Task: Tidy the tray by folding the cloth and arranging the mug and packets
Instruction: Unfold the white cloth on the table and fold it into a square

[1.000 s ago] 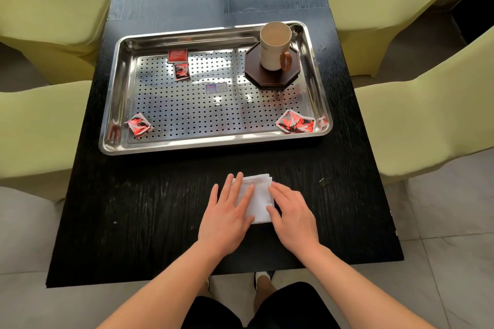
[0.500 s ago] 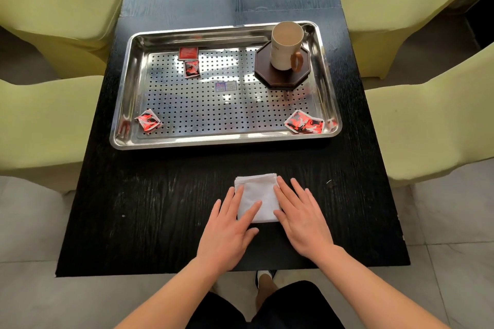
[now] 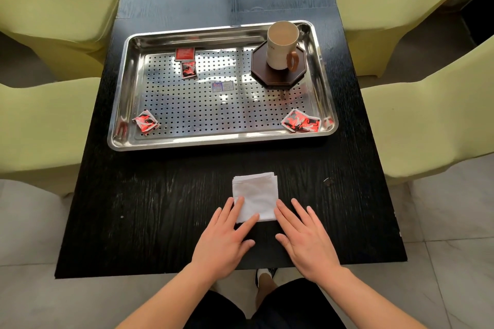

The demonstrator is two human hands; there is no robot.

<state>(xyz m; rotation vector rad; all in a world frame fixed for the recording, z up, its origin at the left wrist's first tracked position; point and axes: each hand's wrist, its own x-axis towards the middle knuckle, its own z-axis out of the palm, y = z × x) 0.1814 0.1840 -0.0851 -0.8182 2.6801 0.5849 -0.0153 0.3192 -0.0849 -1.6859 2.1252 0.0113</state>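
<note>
The white cloth [image 3: 255, 196] lies folded into a small square on the black table [image 3: 149, 208], near our edge and well apart from the steel tray [image 3: 128, 104]. We have both hands flat and spread, gripping nothing: the left hand [image 3: 223, 240] rests its fingertips on the cloth's near left corner, the right hand [image 3: 304, 242] lies just beside the near right edge, touching it or nearly so.

We judge the cloth light, soft and limp — a stack of layers that will slide apart if we lift it by one corner. Best to pinch it through all layers at the two side edges, or slip fingers under the folded edge.

The mug [image 3: 282, 45] stands upright on a dark octagonal coaster [image 3: 278, 75] in the tray's far right corner; it looks ceramic, so rigid and breakable, and its brown handle faces us for an easy hold. The red packets are thin, crinkly and probably slick: two at the far left [image 3: 187, 61], one at the near left [image 3: 145, 121], a pair at the near right [image 3: 300, 121]. Nothing stands between cloth and tray — only the raised rim to clear, with pale green chairs [image 3: 48, 120] flanking the table
</note>
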